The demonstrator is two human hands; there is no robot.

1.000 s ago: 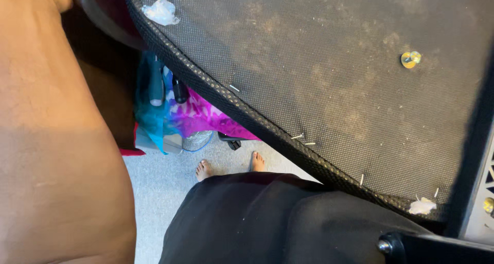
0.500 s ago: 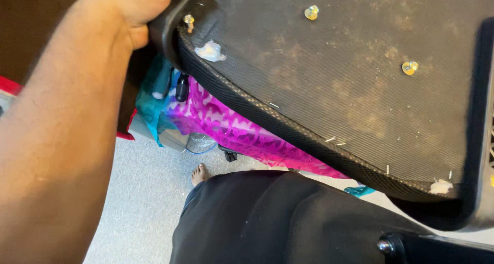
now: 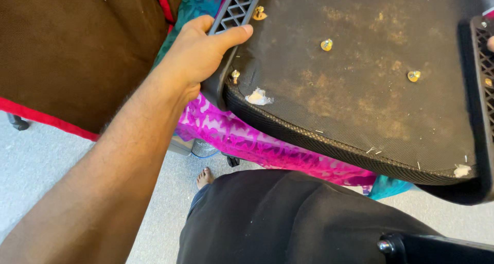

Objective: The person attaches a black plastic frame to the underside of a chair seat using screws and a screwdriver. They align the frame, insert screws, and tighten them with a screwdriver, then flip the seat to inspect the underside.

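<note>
Grey carpeted floor (image 3: 36, 166); bare foot (image 3: 204, 177), perhaps chair caster (image 3: 232, 161) on it.

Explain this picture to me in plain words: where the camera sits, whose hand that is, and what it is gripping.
The camera is worn on a person's head and looks down, so you see their own body from above. The bare left hand grips the black plastic lattice bracket at the edge of an upturned black fabric-covered seat base, dusty brown in patches. Brass-coloured screws stud its underside, and small staples line its rim. The right hand is almost wholly out of frame at the right edge. Below lie the person's black-clothed lap and a bare foot on the grey floor. A pink patterned cloth hangs under the seat.
</note>
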